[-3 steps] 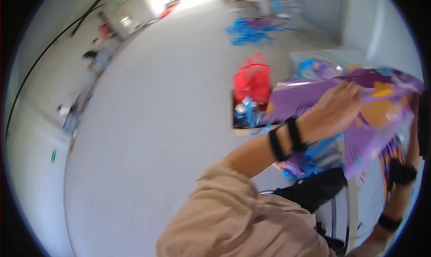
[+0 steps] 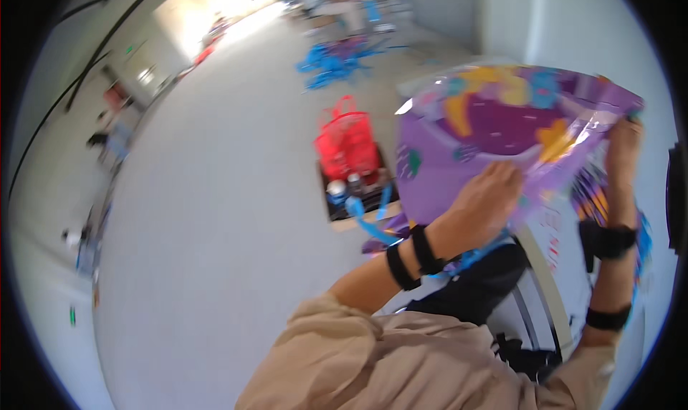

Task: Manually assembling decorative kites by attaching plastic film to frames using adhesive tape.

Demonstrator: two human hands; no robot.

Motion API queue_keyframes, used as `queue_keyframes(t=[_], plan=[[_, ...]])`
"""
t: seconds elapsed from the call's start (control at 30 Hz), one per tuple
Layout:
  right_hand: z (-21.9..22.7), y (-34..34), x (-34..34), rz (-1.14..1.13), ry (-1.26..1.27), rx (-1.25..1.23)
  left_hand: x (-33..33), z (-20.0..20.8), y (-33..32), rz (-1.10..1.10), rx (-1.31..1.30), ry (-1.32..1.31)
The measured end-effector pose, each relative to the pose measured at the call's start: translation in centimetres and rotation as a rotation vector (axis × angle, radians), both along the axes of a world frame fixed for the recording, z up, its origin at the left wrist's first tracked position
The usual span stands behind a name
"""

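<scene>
A glossy purple bag (image 2: 448, 177) with yellow, blue and green printed shapes is spread in front of me. Its wide mouth gapes toward the top, showing a darker purple inside. My left hand (image 2: 489, 199) is closed on the near side of the bag, below the rim, with the fingertips partly hidden. At the bag's right corner, my right hand (image 2: 625, 141) grips the edge. Black bands circle both my wrists and forearms.
A box on the floor ahead holds a red bag (image 2: 349, 148), bottles and a blue strap (image 2: 369, 227). Farther off lies a blue heap (image 2: 333, 65) near a seated person. Striped material (image 2: 591, 195) lies beside my right forearm. A chair frame (image 2: 541, 281) stands by my leg.
The purple bag has swung up and opened out, so its mouth now shows wide. My view has turned right, and both hands appear farther left in it.
</scene>
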State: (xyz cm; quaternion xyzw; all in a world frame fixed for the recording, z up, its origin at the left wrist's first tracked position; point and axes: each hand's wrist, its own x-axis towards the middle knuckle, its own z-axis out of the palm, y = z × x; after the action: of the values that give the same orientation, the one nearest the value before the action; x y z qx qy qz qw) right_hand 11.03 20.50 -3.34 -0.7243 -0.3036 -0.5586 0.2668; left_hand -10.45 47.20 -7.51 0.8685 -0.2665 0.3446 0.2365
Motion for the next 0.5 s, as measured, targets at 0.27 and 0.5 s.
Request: queue_keyframes(t=[0.27,0.5], plan=[[4.0,0.2,-14.1,0.606,0.539,0.358,0.2,3.5,-0.3,-0.253,-0.606,0.065],[0.9,-4.5,-14.3,0.475,0.636,0.17,3.3,8.4,4.0,-0.397,-0.349,0.456]])
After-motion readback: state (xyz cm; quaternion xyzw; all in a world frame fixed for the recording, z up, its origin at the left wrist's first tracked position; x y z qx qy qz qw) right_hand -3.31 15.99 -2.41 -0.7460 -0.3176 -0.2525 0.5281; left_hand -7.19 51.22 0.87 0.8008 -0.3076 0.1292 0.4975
